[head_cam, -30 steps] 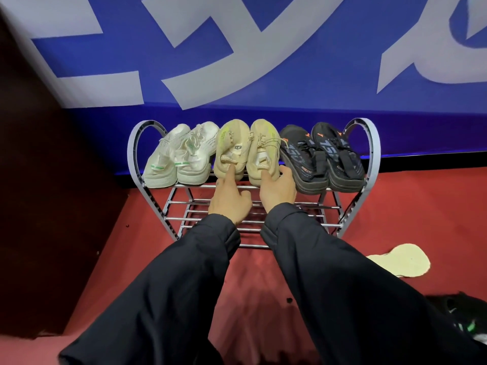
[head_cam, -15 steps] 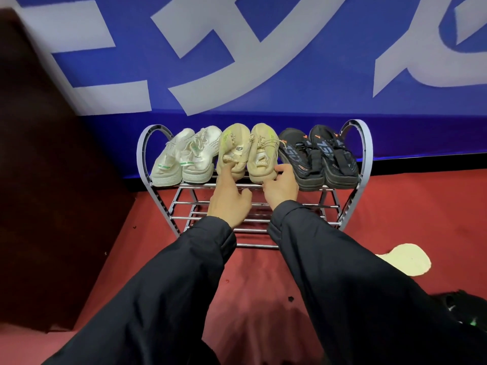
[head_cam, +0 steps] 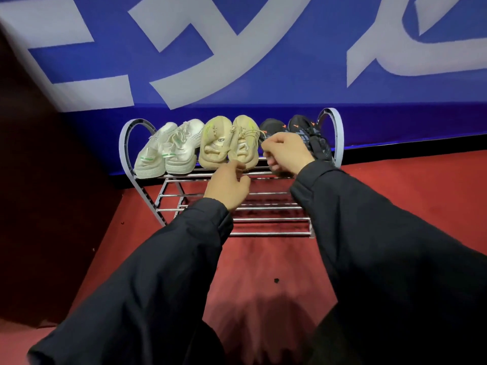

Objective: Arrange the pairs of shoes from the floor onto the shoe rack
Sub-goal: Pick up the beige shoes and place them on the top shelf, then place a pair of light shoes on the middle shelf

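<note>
A grey metal shoe rack stands against the blue wall. Three pairs sit side by side on its top shelf: white sneakers on the left, beige shoes in the middle, black sandals on the right. My right hand lies over the left black sandal, its fingers curled around the heel end and hiding most of that sandal. My left hand is just below the right beige shoe's heel. Its fingers are loosely curled, with the tips at the heel edge. Whether they pinch the heel is unclear.
The rack's lower chrome bars hold nothing. Red carpet covers the floor in front. A dark brown panel rises close on the left. A blue banner with white characters fills the wall behind the rack.
My right hand has moved right and up, from the beige shoe's heel onto the left black sandal. My left hand has shifted right, from the left beige shoe to below the right one.
</note>
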The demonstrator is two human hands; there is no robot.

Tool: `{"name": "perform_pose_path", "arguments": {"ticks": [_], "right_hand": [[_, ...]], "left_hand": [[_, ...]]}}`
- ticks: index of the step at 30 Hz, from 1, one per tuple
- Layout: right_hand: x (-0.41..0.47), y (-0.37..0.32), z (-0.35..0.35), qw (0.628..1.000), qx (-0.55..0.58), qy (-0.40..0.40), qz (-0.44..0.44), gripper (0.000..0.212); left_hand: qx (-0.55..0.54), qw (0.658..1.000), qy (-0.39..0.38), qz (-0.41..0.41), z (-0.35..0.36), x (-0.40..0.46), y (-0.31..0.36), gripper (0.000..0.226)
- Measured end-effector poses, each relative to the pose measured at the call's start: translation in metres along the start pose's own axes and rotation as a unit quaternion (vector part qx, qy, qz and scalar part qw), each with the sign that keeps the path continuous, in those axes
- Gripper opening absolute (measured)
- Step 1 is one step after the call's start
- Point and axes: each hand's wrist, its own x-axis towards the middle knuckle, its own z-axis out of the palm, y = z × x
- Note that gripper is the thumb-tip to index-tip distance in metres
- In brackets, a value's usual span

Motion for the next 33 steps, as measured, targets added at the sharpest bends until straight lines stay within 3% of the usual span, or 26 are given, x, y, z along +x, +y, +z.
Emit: {"name": "perform_pose_path", "arguments": {"ticks": [5,9,11,15,19,24,29,33], "right_hand": [[-0.034,0.013,-0.091,0.998,-0.050,-0.032,-0.001,0.010],[-0.071,0.109,-0.147,0.993,-0.025,0.076,0.085,0.017],[-0.100,0.170,-0.154,0.980,-0.051,0.129,0.140,0.019],[-0.149,0.274,-0.130,0.954,-0.055,0.131,0.265,0.020],[-0.154,0.311,-0.118,0.937,-0.113,0.143,0.298,0.008],[-0.109,0.332,-0.108,0.932,-0.168,0.156,0.281,0.054],[-0.048,0.362,-0.095,0.881,-0.254,0.183,0.355,0.075],[-0.013,0.387,-0.090,0.878,-0.241,0.183,0.372,0.090]], "left_hand": [[0.007,0.998,-0.060,0.012,0.057,-0.013,0.012,0.035],[0.021,0.990,-0.131,0.035,0.123,-0.022,0.023,0.033],[0.022,0.981,-0.188,0.051,0.155,-0.031,0.025,0.031],[0.017,0.954,-0.289,0.076,0.217,-0.054,0.022,0.025],[0.003,0.936,-0.344,0.076,0.254,-0.071,0.008,0.018],[-0.022,0.925,-0.377,0.039,0.273,-0.076,-0.011,0.023],[-0.059,0.919,-0.389,-0.026,0.291,-0.065,-0.035,0.034],[-0.093,0.910,-0.399,-0.062,0.311,-0.061,-0.053,0.027]]}}
